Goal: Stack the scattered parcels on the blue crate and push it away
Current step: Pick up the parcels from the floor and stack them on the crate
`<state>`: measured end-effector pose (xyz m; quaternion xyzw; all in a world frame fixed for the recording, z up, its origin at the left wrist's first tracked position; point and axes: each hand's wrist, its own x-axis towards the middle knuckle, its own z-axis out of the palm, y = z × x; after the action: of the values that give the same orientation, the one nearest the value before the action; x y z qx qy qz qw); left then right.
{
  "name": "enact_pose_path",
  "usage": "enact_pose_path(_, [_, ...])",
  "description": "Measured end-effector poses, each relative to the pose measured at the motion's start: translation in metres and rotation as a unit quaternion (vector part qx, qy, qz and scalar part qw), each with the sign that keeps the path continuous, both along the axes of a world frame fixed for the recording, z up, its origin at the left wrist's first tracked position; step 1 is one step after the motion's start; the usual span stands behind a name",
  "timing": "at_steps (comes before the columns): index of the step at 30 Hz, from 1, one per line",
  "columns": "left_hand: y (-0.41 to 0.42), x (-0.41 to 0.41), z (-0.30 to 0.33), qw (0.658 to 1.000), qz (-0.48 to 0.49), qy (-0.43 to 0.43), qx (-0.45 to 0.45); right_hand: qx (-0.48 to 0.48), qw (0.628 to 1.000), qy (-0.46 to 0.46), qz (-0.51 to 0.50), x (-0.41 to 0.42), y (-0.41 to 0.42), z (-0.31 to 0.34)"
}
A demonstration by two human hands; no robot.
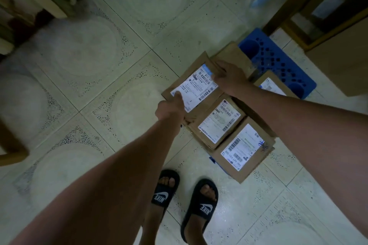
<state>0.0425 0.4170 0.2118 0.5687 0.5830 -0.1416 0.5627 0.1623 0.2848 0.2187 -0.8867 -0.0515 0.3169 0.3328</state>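
Head view, left to right. The left hand (pixel 170 106) grips the near-left edge of the top parcel (pixel 194 85), thumb lying on its white label and fingers tucked under the edge. The right hand (pixel 232 75) holds the same parcel at its far-right edge, fingers curled over the cardboard beside the label's blue strip. Just nearer than the two grips, a second labelled parcel (pixel 220 120) lies flat, and a third parcel (pixel 243 148) lies nearer still; both rest on a stack that hides what carries it. Right of the right hand, a small parcel (pixel 270 85) sits on the blue crate (pixel 278 61), whose perforated top shows beyond the stack. Below the grips, two black slides (pixel 201 205) stand on the tiled floor (pixel 89 75).
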Motion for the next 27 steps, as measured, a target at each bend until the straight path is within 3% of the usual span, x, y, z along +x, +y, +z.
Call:
enact_pose_path(7, [-0.001, 0.0, -0.018, 0.999, -0.011, 0.0, 0.035, 0.024, 1.0, -0.009, 0.0, 0.004, -0.005, -0.017])
enact_pose_path(14, [0.001, 0.0, -0.018, 1.0, -0.02, 0.003, 0.012, 0.027, 0.998, -0.052, -0.017, -0.001, -0.002, -0.023])
enact_pose_path(20, [0.008, 0.015, 0.01, 0.986, -0.047, 0.034, 0.158, -0.036, 0.991, -0.114, -0.053, -0.018, -0.01, -0.011])
enact_pose_path(24, [0.014, 0.031, 0.046, 0.957, -0.158, 0.033, 0.24, -0.031, 0.988, -0.09, -0.124, -0.027, -0.031, 0.017])
enact_pose_path(27, [0.0, 0.06, 0.073, 0.942, -0.246, 0.002, 0.227, -0.02, 0.978, -0.079, -0.192, -0.031, -0.056, 0.044])
